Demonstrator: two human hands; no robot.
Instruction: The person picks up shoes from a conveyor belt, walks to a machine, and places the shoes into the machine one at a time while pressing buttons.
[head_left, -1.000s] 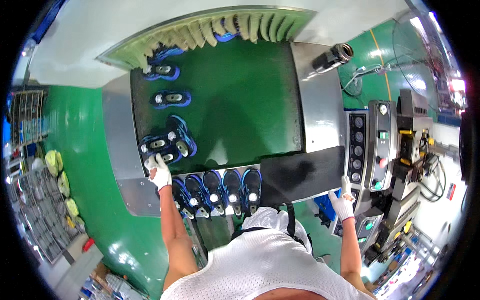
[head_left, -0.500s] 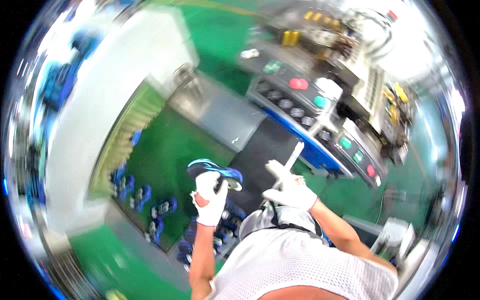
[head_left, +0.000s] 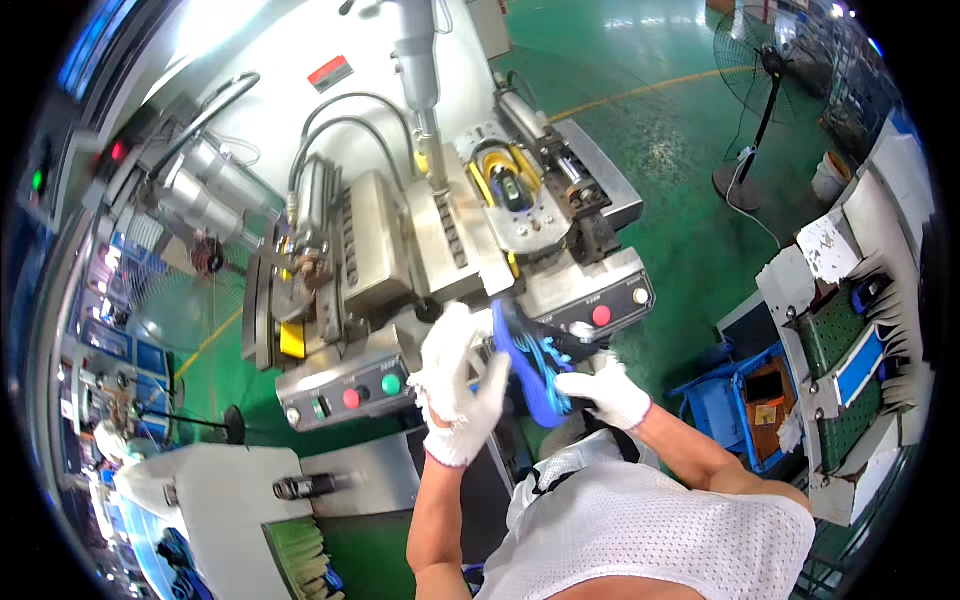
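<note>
A shoe (head_left: pixel 540 365) with a bright blue sole, black upper and light blue laces is held upright on its edge in front of my body. My right hand (head_left: pixel 608 393), in a white glove, grips its upper from the right side. On the left, beside the sole, is my white-gloved left hand (head_left: pixel 462 385). Its fingers point up and its thumb stands apart, close to the sole; whether it touches the sole I cannot tell. Both hands are just in front of a metal machine (head_left: pixel 400 245).
Control panels with a red button (head_left: pixel 601 316) and a green button (head_left: pixel 391 384) face me. A yellow-edged fixture (head_left: pixel 508 185) sits on the machine's right. At right are a blue crate (head_left: pixel 712 412) and a green rack (head_left: pixel 855 345). A floor fan (head_left: pixel 768 65) stands far right.
My view has swung from the shoe rack area to the machine. The shoe has passed from my left hand to my right hand. The white stick-like item no longer shows in my right hand.
</note>
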